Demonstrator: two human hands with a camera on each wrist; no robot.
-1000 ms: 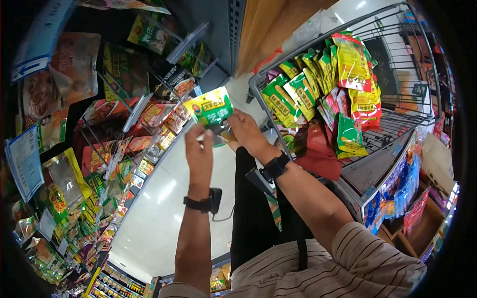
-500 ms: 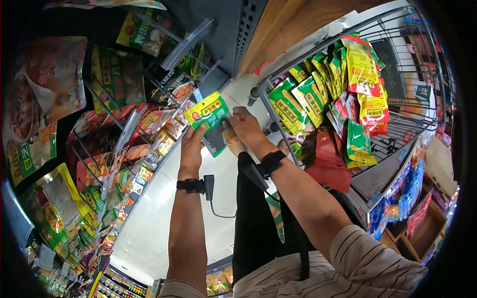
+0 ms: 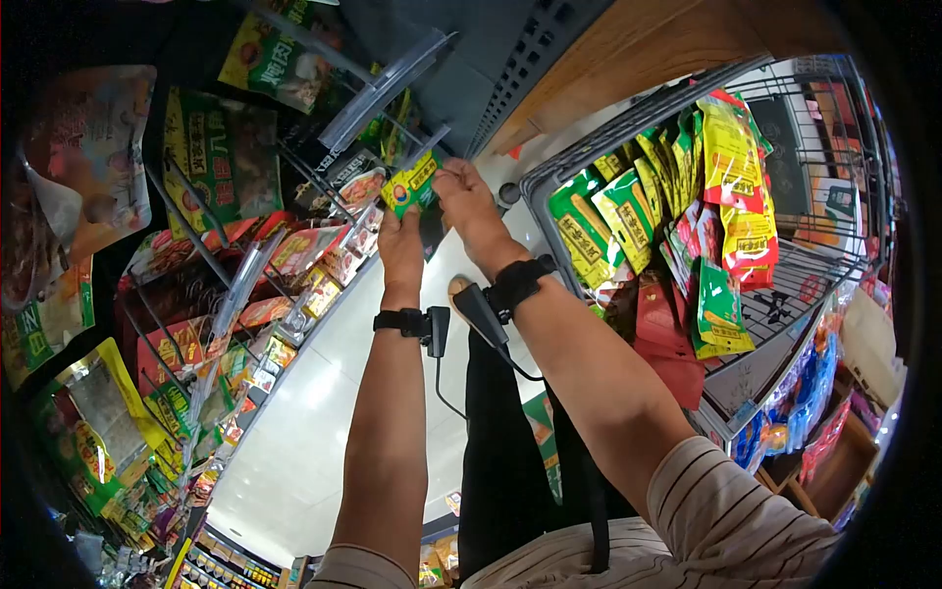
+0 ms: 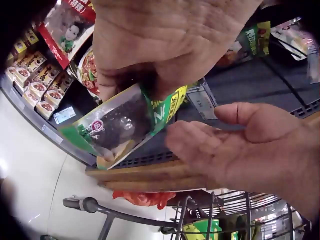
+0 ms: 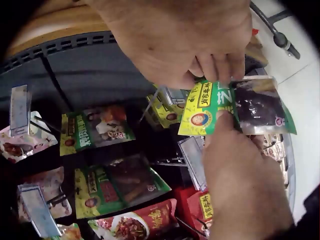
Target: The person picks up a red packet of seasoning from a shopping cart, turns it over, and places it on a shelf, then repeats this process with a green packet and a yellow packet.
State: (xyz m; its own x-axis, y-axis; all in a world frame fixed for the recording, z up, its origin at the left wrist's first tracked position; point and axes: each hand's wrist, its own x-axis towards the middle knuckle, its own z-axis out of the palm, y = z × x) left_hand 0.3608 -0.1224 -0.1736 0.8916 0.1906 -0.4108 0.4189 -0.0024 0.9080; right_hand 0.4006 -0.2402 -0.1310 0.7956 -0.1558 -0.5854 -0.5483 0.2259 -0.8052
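My left hand (image 3: pixel 400 247) pinches a green and yellow packet (image 3: pixel 412 183) whose clear window shows dark contents. In the right wrist view the left thumb lies across the front of this packet (image 5: pixel 257 106). My right hand (image 3: pixel 475 208) is beside the packet, loosely bent fingertips right at its edge. From the left wrist, that right hand (image 4: pixel 235 145) appears with fingers extended and the palm partly turned up. Close by are a hook with a clear tag holder (image 3: pixel 388 90) and hanging packets (image 5: pixel 120 185) of similar design.
A wire shopping cart (image 3: pixel 579 133) full of yellow, green and red packets (image 3: pixel 736 162) stands to the right. Shelf hooks (image 3: pixel 186 211) with hanging bags jut out at the left. A wooden panel (image 3: pixel 628 59) rises ahead, and pale floor tiles (image 3: pixel 304 432) lie below.
Both hands and the packet have moved forward, closer to the shelf hooks. The left fingers have closed on the packet's side, while the right hand stays beside it.
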